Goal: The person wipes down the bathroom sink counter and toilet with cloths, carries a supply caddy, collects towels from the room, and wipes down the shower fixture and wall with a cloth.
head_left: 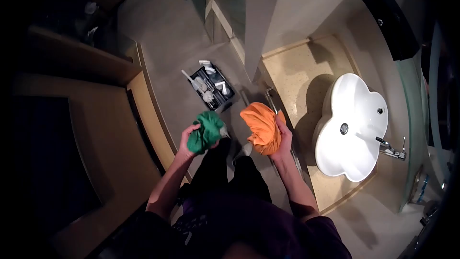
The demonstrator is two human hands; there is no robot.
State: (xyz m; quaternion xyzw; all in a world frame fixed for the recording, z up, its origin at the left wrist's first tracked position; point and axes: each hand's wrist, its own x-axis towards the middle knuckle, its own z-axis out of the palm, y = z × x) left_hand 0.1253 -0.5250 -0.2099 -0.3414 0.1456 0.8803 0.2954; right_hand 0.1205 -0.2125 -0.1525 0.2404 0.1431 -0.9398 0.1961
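My left hand (188, 140) is closed around a crumpled green cloth (206, 132), its thumb lying over the near edge. In my right hand (283, 140) is a bunched, folded orange cloth (261, 127); the fingers are mostly hidden behind it. Both cloths are held up in front of my body, apart from each other. Beyond them on the floor stands a black caddy (224, 103) with several white bottles and other cleaning items in it.
To the right, a white flower-shaped sink (342, 158) with a chrome tap (392, 151) sits on a beige countertop (306, 74). A black wall-mounted box (388, 21) hangs above. Wooden cabinetry (103, 163) lies to the left. A glass panel edge (261, 19) rises past the caddy.
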